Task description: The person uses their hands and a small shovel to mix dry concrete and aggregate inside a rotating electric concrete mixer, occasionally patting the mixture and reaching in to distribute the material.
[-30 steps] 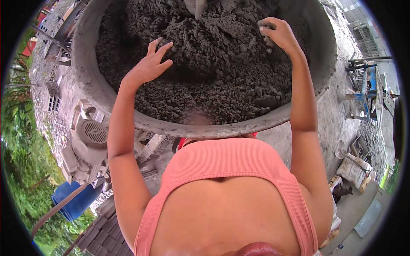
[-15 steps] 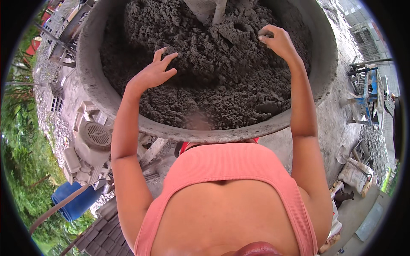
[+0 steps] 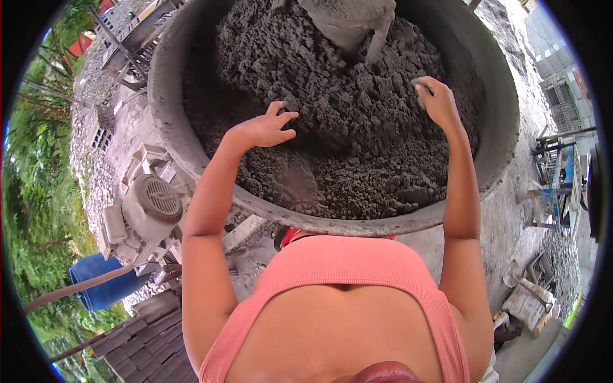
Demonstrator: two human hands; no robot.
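Head view: the left hand (image 3: 260, 131) has its fingers spread wide, pointing to the right of the frame, with no object visible between thumb and fingertips. The right hand (image 3: 442, 107) has its fingers curled narrow and pointing to the left of the frame; whether anything is pinched there cannot be told. Both hands are over the damp, crumbly mortar mix (image 3: 377, 163); contact with its surface cannot be confirmed for either.

The mix lies below and between the two sets of fingers, spreading from the upper centre of the frame to the lower centre. It forms a loose mass without a single long axis. A dark hollow lies just beside the left thumb, so the left hand is the nearer one to it.

At the upper centre, a mortar-coated mixing paddle (image 3: 348, 24) meets the mix. Its narrow prong points down the frame, leaning slightly left. The right fingertips are nearer to that prong than the left ones; in the picture both hands appear apart from it.

Around the mix runs the round mixing pan (image 3: 501, 121), whose near rim curves below both hands, close to the person's pink top (image 3: 357, 258).

Outside the pan, a dust-covered motor (image 3: 156, 199) sits left of centre, a blue barrel (image 3: 105, 284) at lower left, and a pale sack (image 3: 529, 305) at lower right.
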